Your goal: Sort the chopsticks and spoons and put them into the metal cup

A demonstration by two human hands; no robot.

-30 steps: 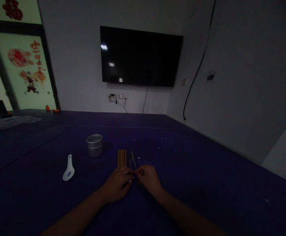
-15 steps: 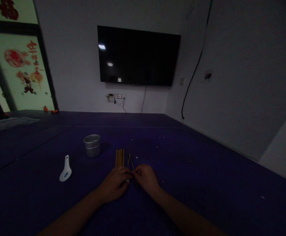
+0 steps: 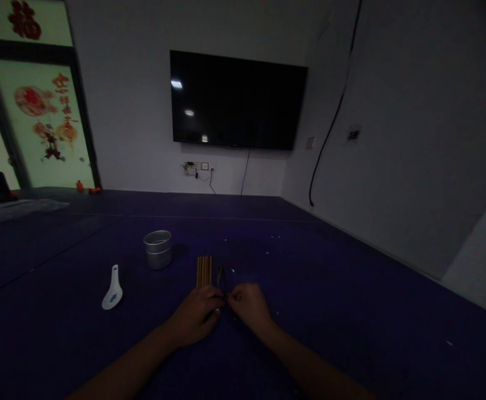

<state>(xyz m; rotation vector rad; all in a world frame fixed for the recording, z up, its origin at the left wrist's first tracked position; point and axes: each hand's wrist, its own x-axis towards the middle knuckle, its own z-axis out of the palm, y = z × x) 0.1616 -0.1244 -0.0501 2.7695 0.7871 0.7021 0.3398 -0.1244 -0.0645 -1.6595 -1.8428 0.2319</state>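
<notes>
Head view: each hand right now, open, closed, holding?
Left hand: fingers bent, covering part of the wooden sticks; grip cannot be told.
Right hand: fingers curled near the dark slim tool; hold cannot be told.

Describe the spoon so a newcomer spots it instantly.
Below the wall-mounted black TV spreads a dark purple-blue surface. On it, left of the left hand and nearer the viewer than the metal cup, lies the spoon. Unlike the grey cup and brown sticks, it's white, with a blue mark in its bowl.

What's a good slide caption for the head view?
Left hand at the brown sticks, right hand close beside it, metal cup and white spoon off to the left.
</notes>
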